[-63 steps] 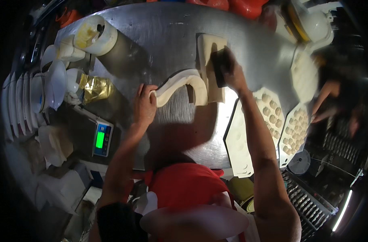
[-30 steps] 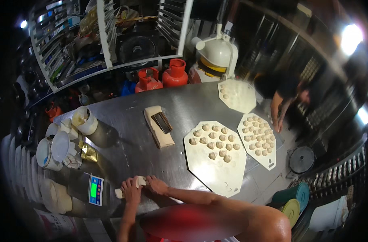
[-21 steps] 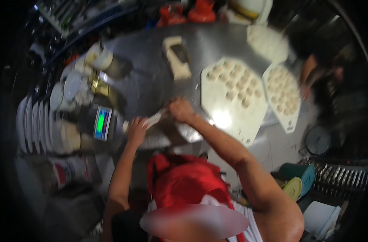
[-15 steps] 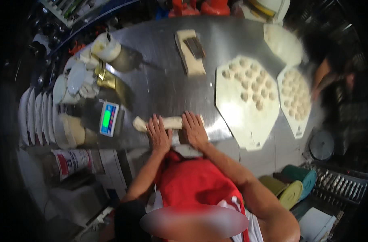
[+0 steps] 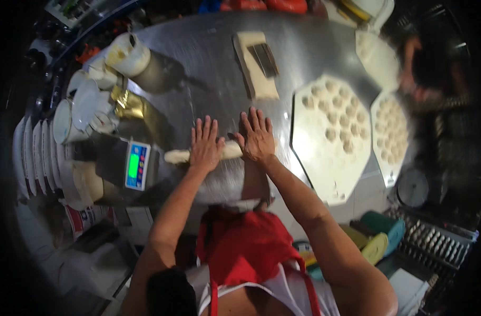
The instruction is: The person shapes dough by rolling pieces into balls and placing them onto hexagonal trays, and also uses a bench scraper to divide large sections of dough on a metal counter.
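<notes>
Under both my palms lies a pale roll of dough (image 5: 231, 151) on the steel table, running left to right. My left hand (image 5: 204, 145) presses flat across its left half, fingers stretched forward; the dough's left end sticks out beyond it. Flat over the right end rests my right hand (image 5: 258, 138), fingers spread, hiding that end. Farther off, a long slab of dough (image 5: 251, 66) carries a dough scraper (image 5: 263, 59) with a dark metal blade.
Left of the dough are a digital scale (image 5: 138, 165), a gold packet (image 5: 130, 104), and a white tub (image 5: 128, 55). To the right, white boards (image 5: 319, 158) hold several round dough pieces (image 5: 338, 108). Another person's hand (image 5: 409, 84) is blurred at the far right.
Both hands have moved forward, away from me, rolling the dough farther from the table's near edge. My fingers now reach past it. The other person's arm has shifted at the right.
</notes>
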Demonstrator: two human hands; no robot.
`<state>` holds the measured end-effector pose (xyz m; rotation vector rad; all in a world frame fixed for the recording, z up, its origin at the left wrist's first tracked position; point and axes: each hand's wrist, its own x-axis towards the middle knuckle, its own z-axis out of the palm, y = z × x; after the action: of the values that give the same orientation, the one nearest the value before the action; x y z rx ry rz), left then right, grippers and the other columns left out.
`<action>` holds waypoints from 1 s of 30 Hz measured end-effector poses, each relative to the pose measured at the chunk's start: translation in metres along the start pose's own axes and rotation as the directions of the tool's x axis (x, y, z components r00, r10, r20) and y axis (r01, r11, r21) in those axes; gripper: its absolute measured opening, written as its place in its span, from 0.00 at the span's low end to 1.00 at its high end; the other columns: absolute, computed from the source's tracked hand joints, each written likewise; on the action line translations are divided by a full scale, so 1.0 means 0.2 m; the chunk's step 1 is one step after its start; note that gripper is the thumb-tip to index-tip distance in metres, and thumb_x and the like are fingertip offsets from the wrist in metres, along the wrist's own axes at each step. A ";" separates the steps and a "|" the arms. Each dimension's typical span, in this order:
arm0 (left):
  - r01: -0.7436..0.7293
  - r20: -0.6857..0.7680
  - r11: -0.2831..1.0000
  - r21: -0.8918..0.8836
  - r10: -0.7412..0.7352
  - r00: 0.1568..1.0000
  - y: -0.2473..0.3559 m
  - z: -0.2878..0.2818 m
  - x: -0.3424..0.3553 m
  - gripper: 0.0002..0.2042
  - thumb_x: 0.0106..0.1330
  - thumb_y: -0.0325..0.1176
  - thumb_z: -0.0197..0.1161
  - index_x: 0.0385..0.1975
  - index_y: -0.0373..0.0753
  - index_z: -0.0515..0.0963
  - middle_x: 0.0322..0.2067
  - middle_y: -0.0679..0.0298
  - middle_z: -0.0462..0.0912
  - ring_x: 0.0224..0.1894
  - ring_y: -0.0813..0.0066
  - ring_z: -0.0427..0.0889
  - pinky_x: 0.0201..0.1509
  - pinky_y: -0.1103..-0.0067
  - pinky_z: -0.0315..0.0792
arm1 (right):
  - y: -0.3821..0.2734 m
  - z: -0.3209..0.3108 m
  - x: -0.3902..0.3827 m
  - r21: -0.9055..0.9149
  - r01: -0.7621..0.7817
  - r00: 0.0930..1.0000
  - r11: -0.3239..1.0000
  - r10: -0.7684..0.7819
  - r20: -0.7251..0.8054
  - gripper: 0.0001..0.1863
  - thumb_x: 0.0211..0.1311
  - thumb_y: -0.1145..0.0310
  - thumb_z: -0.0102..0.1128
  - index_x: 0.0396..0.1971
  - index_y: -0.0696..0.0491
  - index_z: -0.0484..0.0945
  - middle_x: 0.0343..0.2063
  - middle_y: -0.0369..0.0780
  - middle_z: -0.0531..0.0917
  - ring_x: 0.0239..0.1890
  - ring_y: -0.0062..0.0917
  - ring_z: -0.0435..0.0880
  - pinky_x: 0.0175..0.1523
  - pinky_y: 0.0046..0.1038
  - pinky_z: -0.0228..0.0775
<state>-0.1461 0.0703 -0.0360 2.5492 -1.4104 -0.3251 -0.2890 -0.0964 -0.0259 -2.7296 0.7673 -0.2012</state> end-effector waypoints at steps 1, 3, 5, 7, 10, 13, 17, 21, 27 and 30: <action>-0.013 0.008 1.000 0.011 0.013 1.000 0.03 -0.03 -0.07 0.35 0.81 0.51 0.54 0.82 0.40 0.59 0.82 0.48 0.55 0.85 0.39 0.46 0.86 0.47 0.40 | 0.00 -0.05 -0.12 0.027 -0.003 0.999 1.000 0.001 0.054 0.40 0.78 0.45 0.53 0.81 0.53 0.61 0.81 0.51 0.60 0.83 0.49 0.55 0.84 0.54 0.43; -0.045 0.058 0.999 0.006 0.045 0.997 0.13 -0.10 -0.31 0.36 0.79 0.50 0.57 0.82 0.40 0.59 0.83 0.48 0.54 0.84 0.38 0.46 0.85 0.46 0.41 | 0.02 -0.12 -0.36 0.042 -0.035 0.993 0.999 0.030 0.111 0.40 0.78 0.46 0.53 0.81 0.53 0.60 0.81 0.50 0.60 0.83 0.49 0.56 0.84 0.53 0.44; -0.064 0.028 0.998 0.013 0.064 0.998 0.17 -0.11 -0.56 0.39 0.75 0.47 0.64 0.82 0.40 0.57 0.83 0.46 0.50 0.84 0.35 0.45 0.84 0.42 0.41 | 0.00 -0.13 -0.63 0.134 0.082 0.990 0.988 -0.096 0.107 0.40 0.74 0.52 0.60 0.79 0.55 0.61 0.78 0.55 0.63 0.81 0.51 0.58 0.83 0.52 0.48; -0.070 0.013 0.997 0.036 0.069 0.998 0.16 -0.08 -0.66 0.42 0.75 0.51 0.63 0.83 0.40 0.55 0.84 0.46 0.47 0.84 0.34 0.43 0.83 0.40 0.40 | 0.02 -0.17 -0.71 0.170 0.096 0.989 0.981 -0.113 0.091 0.40 0.74 0.54 0.61 0.80 0.54 0.60 0.78 0.55 0.63 0.81 0.52 0.60 0.83 0.52 0.49; -0.049 0.053 0.994 0.094 0.044 0.998 0.13 -0.05 -0.53 0.43 0.75 0.54 0.61 0.83 0.39 0.54 0.84 0.45 0.46 0.85 0.36 0.42 0.83 0.40 0.39 | 0.08 -0.13 -0.57 0.138 0.098 0.991 0.986 -0.109 0.073 0.41 0.75 0.48 0.57 0.80 0.53 0.60 0.78 0.58 0.62 0.81 0.54 0.58 0.83 0.53 0.49; 0.015 0.072 0.993 0.119 -0.023 0.997 0.07 -0.04 -0.21 0.43 0.76 0.56 0.58 0.84 0.38 0.53 0.85 0.45 0.44 0.86 0.38 0.40 0.84 0.42 0.37 | 0.21 -0.04 -0.16 -0.015 0.090 0.996 0.996 -0.090 -0.007 0.46 0.74 0.38 0.52 0.81 0.53 0.59 0.78 0.61 0.60 0.82 0.55 0.57 0.83 0.55 0.46; 0.173 -0.070 0.979 0.103 -0.166 0.984 -0.06 -0.05 0.19 0.43 0.80 0.60 0.52 0.84 0.35 0.51 0.85 0.47 0.41 0.87 0.43 0.37 0.86 0.45 0.34 | 0.21 -0.05 0.22 0.062 0.008 0.997 0.998 -0.003 -0.080 0.45 0.74 0.35 0.52 0.79 0.52 0.64 0.78 0.60 0.62 0.82 0.53 0.57 0.83 0.55 0.43; 0.131 -0.109 0.986 0.102 -0.119 0.987 -0.08 0.02 0.22 0.42 0.82 0.60 0.46 0.84 0.34 0.50 0.85 0.47 0.41 0.87 0.45 0.36 0.87 0.48 0.32 | 0.18 -0.03 0.13 0.056 -0.038 0.984 0.998 0.047 -0.170 0.44 0.75 0.37 0.52 0.78 0.54 0.65 0.77 0.59 0.63 0.81 0.52 0.58 0.82 0.55 0.45; 0.000 0.077 0.973 0.231 -0.019 0.997 0.09 0.02 -0.41 0.41 0.83 0.56 0.47 0.84 0.34 0.46 0.85 0.49 0.46 0.87 0.47 0.38 0.87 0.50 0.33 | 0.12 -0.09 -0.62 0.099 -0.002 1.000 0.995 0.004 -0.026 0.42 0.74 0.49 0.59 0.78 0.60 0.62 0.79 0.52 0.63 0.82 0.46 0.59 0.82 0.51 0.49; 0.000 0.026 0.995 0.096 -0.003 1.000 0.21 -0.01 -0.74 0.42 0.79 0.52 0.56 0.83 0.32 0.47 0.83 0.49 0.51 0.86 0.46 0.43 0.87 0.50 0.33 | 0.13 -0.13 -0.86 -0.005 -0.013 1.000 1.000 0.013 0.011 0.37 0.72 0.59 0.60 0.78 0.54 0.64 0.78 0.46 0.66 0.81 0.43 0.61 0.80 0.49 0.52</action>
<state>-0.2554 0.1739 -0.0089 2.6316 -1.4679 -0.2982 -0.4525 -0.0327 -0.0189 -2.7274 0.7837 -0.1808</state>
